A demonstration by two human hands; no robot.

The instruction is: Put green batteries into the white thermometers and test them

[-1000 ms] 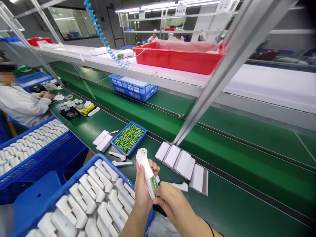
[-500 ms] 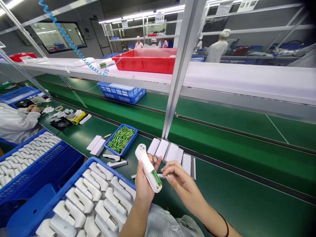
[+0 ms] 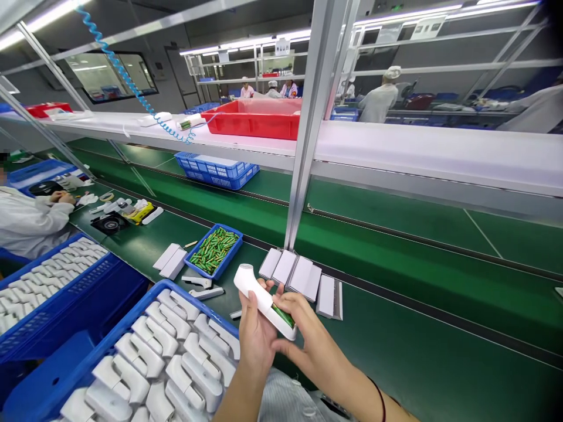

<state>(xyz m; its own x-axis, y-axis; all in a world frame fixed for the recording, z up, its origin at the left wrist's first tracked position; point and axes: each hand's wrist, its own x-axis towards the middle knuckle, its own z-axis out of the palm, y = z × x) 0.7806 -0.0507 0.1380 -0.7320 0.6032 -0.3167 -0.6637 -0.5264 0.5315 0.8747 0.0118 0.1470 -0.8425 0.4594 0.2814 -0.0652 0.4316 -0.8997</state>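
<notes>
A white handheld thermometer gun (image 3: pixel 260 298) lies in my left hand (image 3: pixel 255 340), its head pointing up and left. My left fingers and thumb wrap its handle. The battery compartment in the handle is uncovered, and green batteries (image 3: pixel 282 315) show inside. My right hand (image 3: pixel 308 331) reaches round the handle's lower end. Its fingertips press at the upper part of the compartment, while the thumb lies underneath, near the left palm. Beyond the thermometer stands a blue tray (image 3: pixel 238 239) of loose green batteries. White handle-shaped parts (image 3: pixel 203 293) lie on the bench beside that tray.
A large blue crate (image 3: pixel 94 350) of white thermometer guns stands at my left. White boxes (image 3: pixel 288 266) line the belt edge by a metal post (image 3: pixel 303 135). A red bin (image 3: pixel 255 125) sits on the shelf above. At far left a co-worker's hands (image 3: pixel 63 198) work.
My right hand has moved left from beside the thermometer onto its battery compartment. The thermometer has turned slightly in my left hand, its head tipping away. The view has shifted a little.
</notes>
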